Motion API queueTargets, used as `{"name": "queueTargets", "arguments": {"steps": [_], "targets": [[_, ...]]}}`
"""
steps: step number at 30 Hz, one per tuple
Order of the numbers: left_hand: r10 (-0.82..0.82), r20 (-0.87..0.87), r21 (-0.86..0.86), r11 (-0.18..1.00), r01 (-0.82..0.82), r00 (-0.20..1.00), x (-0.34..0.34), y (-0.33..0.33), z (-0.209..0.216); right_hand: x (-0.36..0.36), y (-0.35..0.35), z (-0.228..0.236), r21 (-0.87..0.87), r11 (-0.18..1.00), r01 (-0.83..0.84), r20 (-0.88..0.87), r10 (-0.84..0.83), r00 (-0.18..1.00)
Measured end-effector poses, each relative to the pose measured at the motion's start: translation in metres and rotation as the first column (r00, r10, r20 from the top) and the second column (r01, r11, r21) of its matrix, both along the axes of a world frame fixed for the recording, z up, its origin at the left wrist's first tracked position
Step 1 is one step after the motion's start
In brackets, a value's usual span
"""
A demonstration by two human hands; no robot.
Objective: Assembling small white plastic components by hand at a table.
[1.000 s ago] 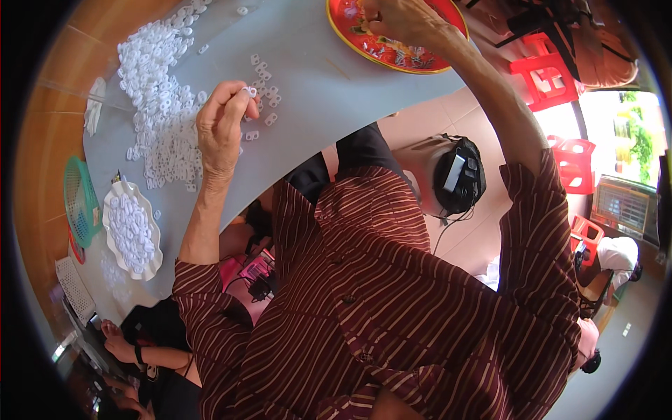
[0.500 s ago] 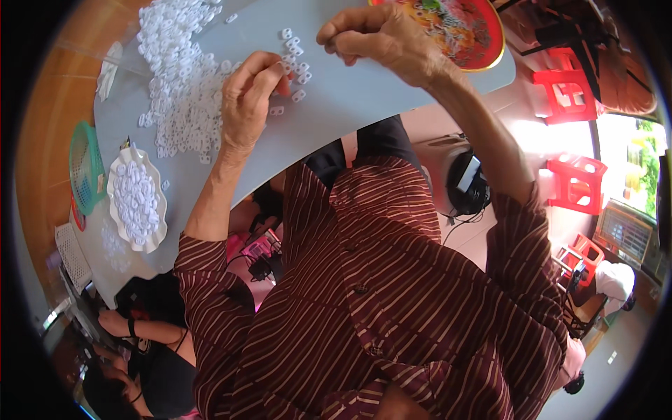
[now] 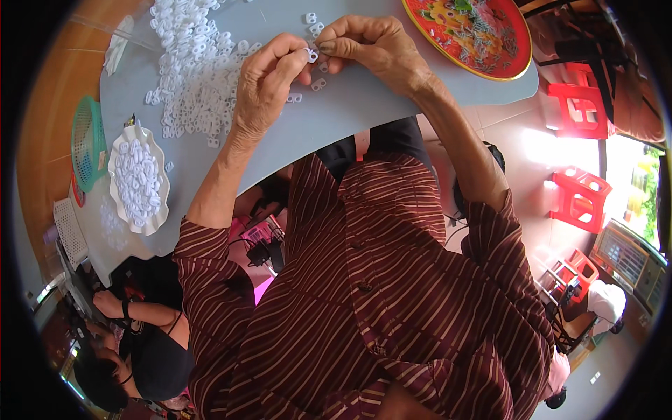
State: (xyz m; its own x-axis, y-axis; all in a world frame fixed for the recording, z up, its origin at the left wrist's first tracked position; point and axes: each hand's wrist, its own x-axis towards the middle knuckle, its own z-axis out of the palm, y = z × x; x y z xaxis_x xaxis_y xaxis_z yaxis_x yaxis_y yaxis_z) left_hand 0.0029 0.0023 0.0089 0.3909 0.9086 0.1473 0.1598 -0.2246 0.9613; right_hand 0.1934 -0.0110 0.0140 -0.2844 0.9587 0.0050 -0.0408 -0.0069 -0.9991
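Note:
Between finger and thumb, my left hand (image 3: 264,91) pinches a small white plastic piece with two holes (image 3: 312,56). My right hand (image 3: 381,52) has its fingertips pressed together right beside that piece; whatever they hold is too small to make out. Several loose white pieces (image 3: 318,85) lie on the table around and under my fingers. Left of my left hand spreads a large heap of the same white pieces (image 3: 196,87). Beyond my right hand sits a red patterned round tray (image 3: 516,61) with a gold rim, holding many tiny grey slivers.
On the grey table (image 3: 287,143), a white wavy-edged dish (image 3: 165,185) of white pieces stands at the left, near a green mesh basket (image 3: 87,143) and a white basket (image 3: 70,227). Another person (image 3: 164,360) is at lower left. Red stools (image 3: 581,199) stand at right.
My right hand has come left and down from near the tray to meet my left hand. The left hand has moved slightly right and up, and the white piece now shows at its fingertips.

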Motion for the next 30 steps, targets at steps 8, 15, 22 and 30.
{"name": "queueTargets", "arguments": {"steps": [8, 15, 22, 30], "targets": [[-0.032, -0.095, 0.037, 0.999, 0.035, 0.995, 0.001, -0.001, 0.003, -0.002, 0.002, -0.004, 0.044, 0.998, 0.040, 0.018, -0.041, 0.999], [-0.008, -0.047, 0.083, 0.997, 0.011, 0.999, 0.002, -0.001, -0.003, -0.007, 0.006, -0.017, 0.088, 0.994, 0.060, -0.210, -0.040, 0.977], [-0.021, -0.055, 0.075, 0.997, 0.025, 0.998, 0.000, 0.001, -0.004, -0.008, 0.008, -0.018, -0.030, 0.999, -0.026, -0.497, 0.007, 0.868], [-0.026, -0.110, 0.125, 0.991, 0.039, 0.994, 0.001, -0.002, 0.001, -0.003, 0.020, -0.030, 0.550, 0.829, -0.101, -0.104, 0.188, 0.977]]}}
